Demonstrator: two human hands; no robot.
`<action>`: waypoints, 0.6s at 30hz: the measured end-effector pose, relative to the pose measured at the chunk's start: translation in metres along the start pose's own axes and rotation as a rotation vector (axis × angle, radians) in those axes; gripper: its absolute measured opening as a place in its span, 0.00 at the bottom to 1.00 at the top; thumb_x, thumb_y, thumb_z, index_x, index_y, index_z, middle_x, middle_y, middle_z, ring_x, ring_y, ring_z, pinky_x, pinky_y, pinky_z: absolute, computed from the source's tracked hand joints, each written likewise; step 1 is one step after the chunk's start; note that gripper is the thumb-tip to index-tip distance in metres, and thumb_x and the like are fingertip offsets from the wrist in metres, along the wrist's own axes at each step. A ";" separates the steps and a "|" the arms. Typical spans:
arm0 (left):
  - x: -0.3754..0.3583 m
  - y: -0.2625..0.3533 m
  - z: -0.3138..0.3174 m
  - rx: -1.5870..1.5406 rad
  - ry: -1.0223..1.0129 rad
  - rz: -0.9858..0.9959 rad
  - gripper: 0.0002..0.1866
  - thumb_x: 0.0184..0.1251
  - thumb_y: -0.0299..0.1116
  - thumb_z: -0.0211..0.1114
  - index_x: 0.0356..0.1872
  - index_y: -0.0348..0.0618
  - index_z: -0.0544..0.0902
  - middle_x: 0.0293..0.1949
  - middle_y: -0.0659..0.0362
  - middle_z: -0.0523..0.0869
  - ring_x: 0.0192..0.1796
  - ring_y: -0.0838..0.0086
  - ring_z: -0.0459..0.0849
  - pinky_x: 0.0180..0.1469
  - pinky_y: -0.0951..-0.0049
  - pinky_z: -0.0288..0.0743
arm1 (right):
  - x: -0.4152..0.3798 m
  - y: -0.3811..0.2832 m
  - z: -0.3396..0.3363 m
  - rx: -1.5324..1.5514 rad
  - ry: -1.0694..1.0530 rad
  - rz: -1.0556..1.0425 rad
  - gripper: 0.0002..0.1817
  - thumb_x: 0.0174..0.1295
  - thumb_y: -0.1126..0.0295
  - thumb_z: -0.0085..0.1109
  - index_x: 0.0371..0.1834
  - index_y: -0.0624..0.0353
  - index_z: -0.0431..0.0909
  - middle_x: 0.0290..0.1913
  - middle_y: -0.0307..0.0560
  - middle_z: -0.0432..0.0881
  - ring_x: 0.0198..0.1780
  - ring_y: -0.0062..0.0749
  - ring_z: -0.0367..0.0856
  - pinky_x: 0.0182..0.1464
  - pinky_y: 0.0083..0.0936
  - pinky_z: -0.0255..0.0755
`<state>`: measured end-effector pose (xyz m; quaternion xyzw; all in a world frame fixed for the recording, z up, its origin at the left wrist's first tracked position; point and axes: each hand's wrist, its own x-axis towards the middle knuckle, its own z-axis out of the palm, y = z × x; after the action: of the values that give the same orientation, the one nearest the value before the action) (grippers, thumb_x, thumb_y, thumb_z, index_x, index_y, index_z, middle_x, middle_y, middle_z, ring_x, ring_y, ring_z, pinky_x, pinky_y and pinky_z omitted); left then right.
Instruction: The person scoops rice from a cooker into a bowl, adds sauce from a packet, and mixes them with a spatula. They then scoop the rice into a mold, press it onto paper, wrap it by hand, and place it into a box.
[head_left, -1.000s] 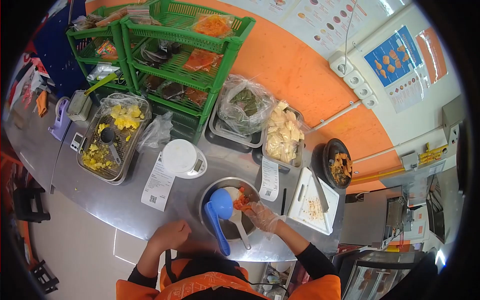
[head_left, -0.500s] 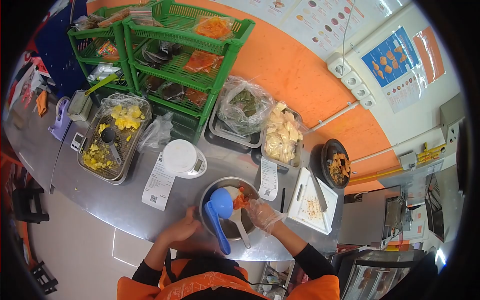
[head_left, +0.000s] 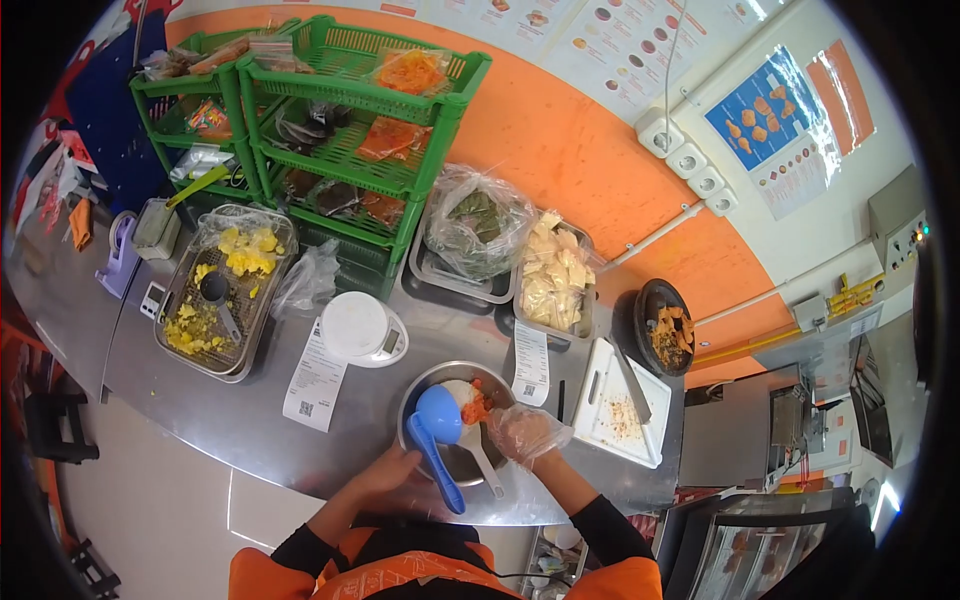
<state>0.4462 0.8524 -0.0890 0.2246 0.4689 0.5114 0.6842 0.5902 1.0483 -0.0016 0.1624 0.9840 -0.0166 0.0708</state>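
Observation:
A metal mixing bowl (head_left: 404, 390) stands near the counter's front edge. Inside are white rice (head_left: 460, 391), chopped red-orange food (head_left: 477, 406), a blue rice paddle (head_left: 436, 470) with a rounded blue scoop (head_left: 438, 412), and a pale spatula (head_left: 484, 464). The two handles stick out over the near rim. My bare left hand (head_left: 388, 470) has its fingers closed at the bowl's left rim. In a clear plastic glove, my right hand (head_left: 527, 434) is at the right rim, fingers curled; what they hold, if anything, is hidden.
Behind the bowl are a white kitchen scale (head_left: 372, 335) and paper receipts (head_left: 315, 380). To the right lie a knife (head_left: 633, 385) on a white cutting board (head_left: 600, 430) and a stone mortar (head_left: 640, 330). A metal tray (head_left: 238, 372) of yellow food sits left, green racks (head_left: 420, 190) behind.
My right hand has drawn back from the red food toward the bowl's right rim. My left hand has shifted slightly right, up against the left rim. The camera view has shifted a little.

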 end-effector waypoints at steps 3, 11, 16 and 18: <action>-0.008 0.012 0.012 -0.003 0.039 -0.041 0.25 0.68 0.32 0.42 0.63 0.42 0.47 0.51 0.45 0.72 0.44 0.60 0.82 0.44 0.67 0.80 | -0.013 0.001 -0.017 -0.012 -0.101 0.149 0.08 0.56 0.65 0.47 0.26 0.58 0.72 0.22 0.50 0.79 0.25 0.41 0.79 0.25 0.40 0.71; -0.027 0.024 0.069 0.042 -0.124 -0.156 0.22 0.66 0.29 0.40 0.61 0.40 0.50 0.45 0.45 0.76 0.40 0.59 0.83 0.40 0.67 0.82 | -0.118 -0.019 -0.024 -0.329 0.342 0.191 0.05 0.49 0.69 0.53 0.26 0.58 0.73 0.20 0.44 0.77 0.25 0.38 0.77 0.31 0.34 0.68; -0.032 0.021 0.147 0.217 -0.295 -0.199 0.21 0.65 0.29 0.40 0.58 0.37 0.53 0.40 0.45 0.79 0.37 0.58 0.84 0.38 0.66 0.82 | -0.220 -0.068 -0.049 -0.193 0.259 0.369 0.04 0.48 0.70 0.53 0.26 0.56 0.75 0.21 0.42 0.77 0.25 0.35 0.78 0.31 0.31 0.68; -0.038 0.008 0.180 0.263 -0.410 -0.240 0.20 0.66 0.30 0.40 0.58 0.37 0.54 0.42 0.44 0.78 0.37 0.58 0.84 0.37 0.66 0.83 | -0.274 -0.084 -0.071 -0.186 0.233 0.539 0.04 0.48 0.70 0.53 0.26 0.56 0.75 0.21 0.42 0.77 0.26 0.35 0.78 0.31 0.31 0.67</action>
<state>0.5976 0.8520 0.0155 0.3529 0.4063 0.3053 0.7856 0.8106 0.8858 0.1088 0.4110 0.9044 0.1116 -0.0259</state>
